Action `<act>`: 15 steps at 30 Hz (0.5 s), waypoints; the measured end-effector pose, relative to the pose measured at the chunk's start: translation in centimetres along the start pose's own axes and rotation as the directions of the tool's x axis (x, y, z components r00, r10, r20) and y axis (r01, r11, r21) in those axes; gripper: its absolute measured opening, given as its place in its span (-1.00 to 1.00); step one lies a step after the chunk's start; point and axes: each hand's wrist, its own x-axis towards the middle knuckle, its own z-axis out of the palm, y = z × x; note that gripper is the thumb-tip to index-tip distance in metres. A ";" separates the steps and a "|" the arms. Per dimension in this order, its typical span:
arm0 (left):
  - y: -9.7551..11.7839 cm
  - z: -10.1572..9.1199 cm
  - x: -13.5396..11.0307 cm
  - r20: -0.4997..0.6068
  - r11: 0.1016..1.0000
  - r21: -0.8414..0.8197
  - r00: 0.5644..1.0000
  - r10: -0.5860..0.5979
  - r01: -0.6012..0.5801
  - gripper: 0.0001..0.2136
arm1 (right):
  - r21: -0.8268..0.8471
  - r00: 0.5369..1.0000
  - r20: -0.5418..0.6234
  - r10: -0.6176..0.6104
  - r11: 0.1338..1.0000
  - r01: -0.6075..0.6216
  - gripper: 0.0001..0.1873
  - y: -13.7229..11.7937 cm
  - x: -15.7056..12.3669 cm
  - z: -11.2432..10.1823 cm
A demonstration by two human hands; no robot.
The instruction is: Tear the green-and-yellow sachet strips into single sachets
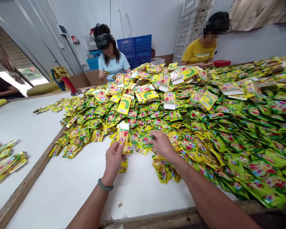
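My left hand [113, 159], with a beaded bracelet on its wrist, grips a small yellow and green carton [123, 132] printed with fruit. The carton stands tilted up, its white end flap open at the top. To the right, my right hand [161, 143] has thumb and fingers pinched together on a green foil packet [146, 141] at the near edge of the heap. The fingertips partly hide that packet. A large heap of shiny green and yellow packets [205, 136] spreads in front of both hands and far to the right.
Several cartons [125, 104] lie on top of the heap. More flat cartons [8, 159] rest at the left, beyond a wooden strip [30, 173] on the white table [85, 187]. Two people [113, 62] sit across the table. Blue crates [143, 46] stand behind.
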 end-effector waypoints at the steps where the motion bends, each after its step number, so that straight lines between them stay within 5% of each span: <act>1: -0.1 0.0 0.0 -0.005 1.000 0.010 1.000 0.000 0.000 -0.66 | 0.020 1.000 0.004 -0.009 1.000 0.008 -0.95 -0.1 0.0 -0.1; 7: -0.5 1.2 -0.5 0.050 0.998 0.040 0.998 0.041 -0.043 -0.68 | 0.501 0.947 0.321 0.005 0.848 -0.175 -0.78 -1.9 -1.0 1.4; 15: -0.2 2.2 -1.3 0.300 0.994 -0.107 0.954 0.022 0.011 -0.62 | 0.499 0.959 0.272 0.082 0.840 -0.214 -0.81 -2.1 -1.4 2.4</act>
